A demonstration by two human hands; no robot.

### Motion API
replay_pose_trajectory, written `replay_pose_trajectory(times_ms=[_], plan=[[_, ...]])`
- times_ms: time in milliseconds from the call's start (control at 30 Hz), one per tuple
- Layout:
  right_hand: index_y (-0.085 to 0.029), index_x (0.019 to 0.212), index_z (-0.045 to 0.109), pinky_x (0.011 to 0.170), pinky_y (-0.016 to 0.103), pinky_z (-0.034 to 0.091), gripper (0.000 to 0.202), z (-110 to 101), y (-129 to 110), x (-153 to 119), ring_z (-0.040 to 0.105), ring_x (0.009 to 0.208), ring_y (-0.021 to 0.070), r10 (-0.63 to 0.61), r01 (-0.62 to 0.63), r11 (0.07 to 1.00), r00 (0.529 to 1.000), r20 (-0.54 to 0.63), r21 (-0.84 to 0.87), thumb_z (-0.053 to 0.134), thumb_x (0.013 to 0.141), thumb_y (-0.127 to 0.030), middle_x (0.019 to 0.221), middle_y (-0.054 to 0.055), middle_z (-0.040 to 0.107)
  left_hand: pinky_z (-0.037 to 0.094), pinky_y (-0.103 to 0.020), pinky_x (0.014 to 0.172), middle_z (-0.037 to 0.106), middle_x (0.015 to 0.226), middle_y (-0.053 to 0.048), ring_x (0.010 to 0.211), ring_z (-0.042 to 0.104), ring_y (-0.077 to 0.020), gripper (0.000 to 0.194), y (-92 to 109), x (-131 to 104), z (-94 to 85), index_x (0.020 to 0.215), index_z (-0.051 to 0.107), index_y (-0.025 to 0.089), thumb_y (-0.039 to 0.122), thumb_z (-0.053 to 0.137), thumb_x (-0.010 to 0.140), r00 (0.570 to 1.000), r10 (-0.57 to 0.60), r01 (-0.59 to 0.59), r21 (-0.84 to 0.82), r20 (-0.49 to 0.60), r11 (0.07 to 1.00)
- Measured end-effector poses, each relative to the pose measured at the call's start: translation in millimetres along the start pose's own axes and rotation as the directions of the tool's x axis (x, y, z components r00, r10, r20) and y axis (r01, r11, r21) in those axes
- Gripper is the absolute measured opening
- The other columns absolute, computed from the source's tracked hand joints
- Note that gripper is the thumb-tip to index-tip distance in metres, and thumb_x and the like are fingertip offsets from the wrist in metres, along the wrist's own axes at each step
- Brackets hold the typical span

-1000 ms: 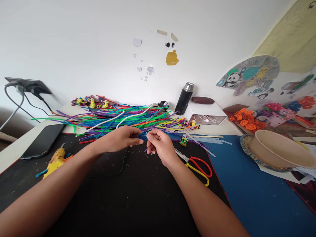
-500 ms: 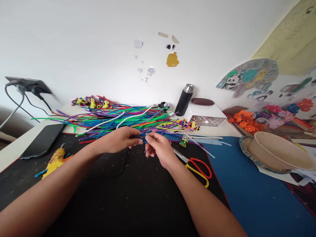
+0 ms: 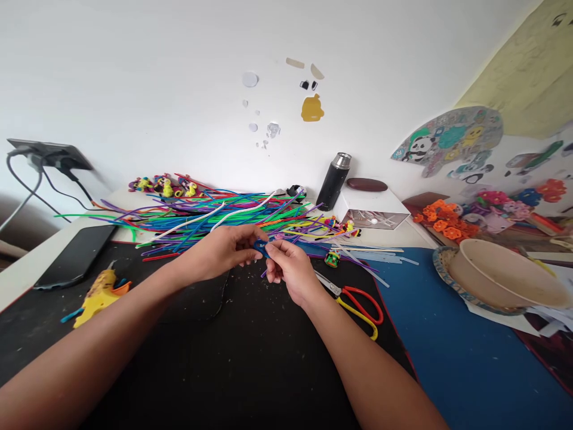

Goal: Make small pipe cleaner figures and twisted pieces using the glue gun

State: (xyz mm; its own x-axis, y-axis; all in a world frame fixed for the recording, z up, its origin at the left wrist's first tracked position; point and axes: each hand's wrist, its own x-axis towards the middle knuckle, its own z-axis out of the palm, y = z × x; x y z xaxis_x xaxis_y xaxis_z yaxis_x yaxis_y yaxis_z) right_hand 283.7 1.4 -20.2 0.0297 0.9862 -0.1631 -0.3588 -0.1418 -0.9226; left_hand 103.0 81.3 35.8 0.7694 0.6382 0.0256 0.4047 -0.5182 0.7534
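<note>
Between my hands, over the black mat, is a small curled blue pipe cleaner. My right hand pinches it between thumb and fingers. My left hand is closed around its left side, the thumb below and the index finger above. Part of the blue piece is hidden by the fingertips. Just behind the hands lies a big pile of coloured pipe cleaners. Scissors with red and yellow handles rest beside my right forearm. A small green and black figure stands right of my right hand.
A yellow glue gun and a black phone lie at left. Behind stand a black thermos and a white box. Glue sticks lie on the blue mat. A beige bowl is at right.
The fingers of my left hand have shifted and spread a little around the blue pipe cleaner, showing more of its curl. My right hand keeps its pinch.
</note>
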Motion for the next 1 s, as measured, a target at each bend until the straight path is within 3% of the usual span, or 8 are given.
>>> replay_pose_trajectory(times_ms=[100, 300, 667, 867, 1000], plan=[[-0.019, 0.084, 0.061, 0.043, 0.022, 0.030, 0.047, 0, -1, -1, 0.053, 0.042, 0.0095, 0.007, -0.008, 1.000, 1.000, 0.006, 0.007, 0.084, 0.074, -0.059, 0.057, -0.006, 0.058, 0.049, -0.026, 0.062, 0.068, 0.071, 0.002, 0.066, 0.066, -0.0173, 0.032, -1, 1, -2.0, 0.115, 0.073, 0.022, 0.045, 0.065, 0.095, 1.000, 0.004, -0.004, -0.005, -0.002, 1.000], [-0.019, 0.085, 0.062, 0.044, 0.022, 0.031, 0.049, 0, -1, -1, 0.054, 0.043, 0.0092, 0.029, -0.029, 1.000, 0.999, 0.035, -0.010, 0.084, 0.074, -0.061, 0.058, -0.006, 0.059, 0.059, -0.028, 0.067, 0.075, 0.074, -0.001, 0.068, 0.071, -0.0175, 0.031, -8, 5, -3.7, 0.103, 0.076, 0.018, 0.045, 0.073, 0.088, 0.998, -0.061, 0.056, -0.262, -0.015, 0.964], [-0.019, 0.077, 0.059, 0.043, 0.023, 0.030, 0.046, -1, -1, 0, 0.055, 0.042, 0.0098, -0.040, 0.040, 0.999, 0.999, 0.019, -0.022, 0.076, 0.083, -0.061, 0.056, -0.005, 0.057, 0.062, -0.028, 0.067, 0.078, 0.073, -0.003, 0.066, 0.073, -0.0176, 0.035, -13, 8, -4.2, 0.096, 0.079, 0.017, 0.046, 0.084, 0.077, 0.984, -0.149, 0.099, -0.384, -0.101, 0.918], [-0.019, 0.102, 0.067, 0.042, 0.023, 0.028, 0.048, -1, -1, 1, 0.056, 0.041, 0.0103, -0.122, 0.122, 0.992, 0.992, -0.001, -0.037, 0.072, 0.087, -0.064, 0.059, -0.006, 0.059, 0.061, -0.026, 0.062, 0.077, 0.070, -0.003, 0.061, 0.071, -0.0162, 0.037, -13, 9, -7.2, 0.090, 0.079, 0.017, 0.048, 0.090, 0.072, 0.974, -0.190, 0.118, -0.433, -0.126, 0.893], [-0.019, 0.101, 0.065, 0.042, 0.023, 0.030, 0.044, 1, 1, 0, 0.056, 0.041, 0.0109, -0.164, 0.168, 0.980, 0.986, 0.042, -0.105, 0.074, 0.087, -0.060, 0.057, -0.006, 0.059, 0.061, -0.026, 0.061, 0.077, 0.069, -0.003, 0.062, 0.071, -0.0159, 0.039, -9, 9, -4.6, 0.091, 0.080, 0.017, 0.048, 0.091, 0.071, 0.974, -0.205, 0.136, -0.478, -0.094, 0.868]])
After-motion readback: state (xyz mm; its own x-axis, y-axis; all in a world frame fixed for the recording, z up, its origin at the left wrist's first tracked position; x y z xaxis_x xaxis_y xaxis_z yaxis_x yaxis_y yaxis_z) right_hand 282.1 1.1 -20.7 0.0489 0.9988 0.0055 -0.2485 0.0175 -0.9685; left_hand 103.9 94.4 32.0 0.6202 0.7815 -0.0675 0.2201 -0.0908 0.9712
